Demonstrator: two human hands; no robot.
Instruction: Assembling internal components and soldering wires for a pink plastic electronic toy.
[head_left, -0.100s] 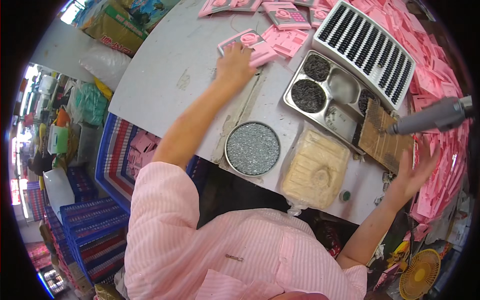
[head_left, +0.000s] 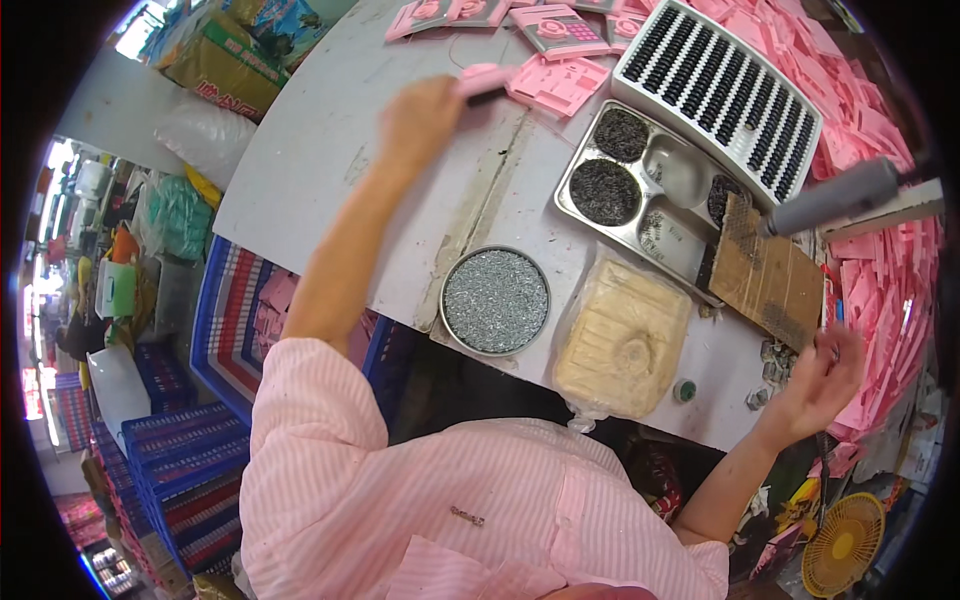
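My left hand [head_left: 420, 118], blurred by motion, is closed on the edge of a pink plastic housing [head_left: 484, 78] with a dark strip, lifted and tipped on its side above the grey table. Beside it lies a flat pink plastic panel [head_left: 560, 84]. My right hand [head_left: 824, 385] is over the table's right edge with its fingers apart and half curled, seemingly holding nothing. A grey electric screwdriver [head_left: 835, 196] is above that hand, its tip at a brown cardboard piece [head_left: 765, 270].
A steel compartment tray [head_left: 685, 168] holds small dark screws. Behind it stands a white tray [head_left: 640, 84] with rows of black parts. Nearer are a round tin [head_left: 496, 300] of silvery bits and a bagged yellowish block [head_left: 625, 335]. Pink parts [head_left: 885, 290] pile at right.
My left hand has lifted and tilted the pink housing, moving left. My right hand has dropped lower, its fingers curling in from a spread. The screwdriver has shifted slightly up and left.
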